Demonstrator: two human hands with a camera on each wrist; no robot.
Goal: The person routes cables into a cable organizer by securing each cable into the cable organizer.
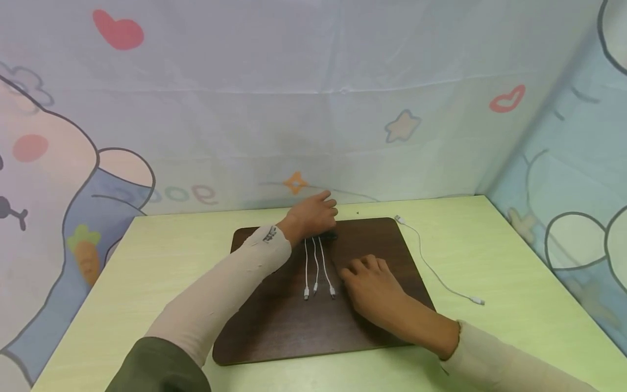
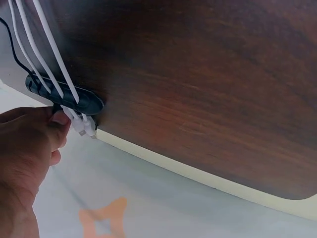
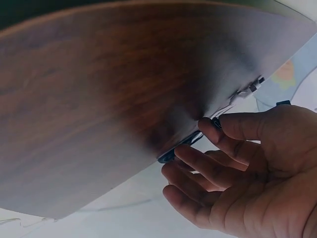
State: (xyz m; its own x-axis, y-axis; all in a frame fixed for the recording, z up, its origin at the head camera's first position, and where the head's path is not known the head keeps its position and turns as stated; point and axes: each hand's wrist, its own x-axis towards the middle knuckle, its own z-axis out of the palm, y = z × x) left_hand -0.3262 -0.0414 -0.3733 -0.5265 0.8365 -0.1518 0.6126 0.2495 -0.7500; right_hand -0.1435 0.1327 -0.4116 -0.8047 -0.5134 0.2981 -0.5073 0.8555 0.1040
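Note:
A black cable holder [image 2: 89, 101] lies near the far edge of a dark brown board [image 1: 294, 337]. Three white cables [image 1: 306, 272] run through its slots, with their near plugs [image 1: 332, 292] pointing toward me. A thin black cable [image 2: 11, 44] occupies the end slot. My left hand [image 1: 313, 215] reaches to the far side of the holder, thumb and fingers pinching the black cable's end there, beside white USB plugs [image 2: 89, 126]. Over the board's right half, my right hand [image 1: 374, 288] pinches a small black cable end [image 3: 216, 122] between thumb and index finger, its other fingers loosely bent.
One more white USB cable [image 1: 431, 268] lies curved on the light yellow table [image 1: 161, 256], right of the board. Behind the table's far edge hangs a cartoon-printed cloth [image 1: 245, 125], which continues along the right side.

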